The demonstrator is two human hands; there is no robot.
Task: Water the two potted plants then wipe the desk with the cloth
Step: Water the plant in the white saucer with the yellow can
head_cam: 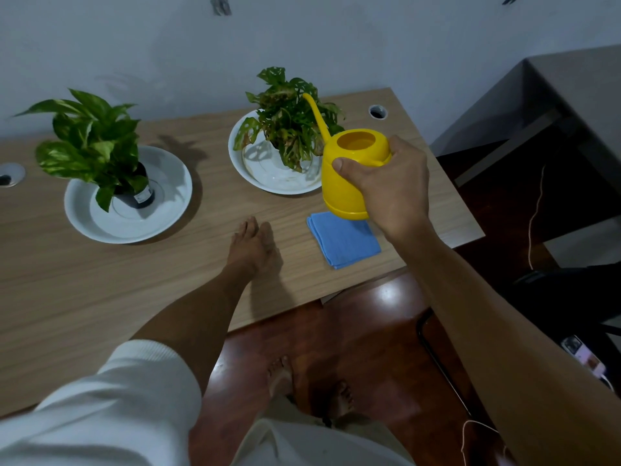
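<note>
My right hand grips a yellow watering can and holds it above the desk, its long spout reaching up into the leaves of the right potted plant. That plant stands in a white dish. The left potted plant, in a dark pot, stands in another white dish. A folded blue cloth lies on the wooden desk just below the can. My left hand rests flat on the desk, fingers together, holding nothing.
The desk has a cable hole at the back right and one at the left edge. A dark cabinet stands to the right. Below the desk edge are a red-brown floor, my bare feet and thin cords.
</note>
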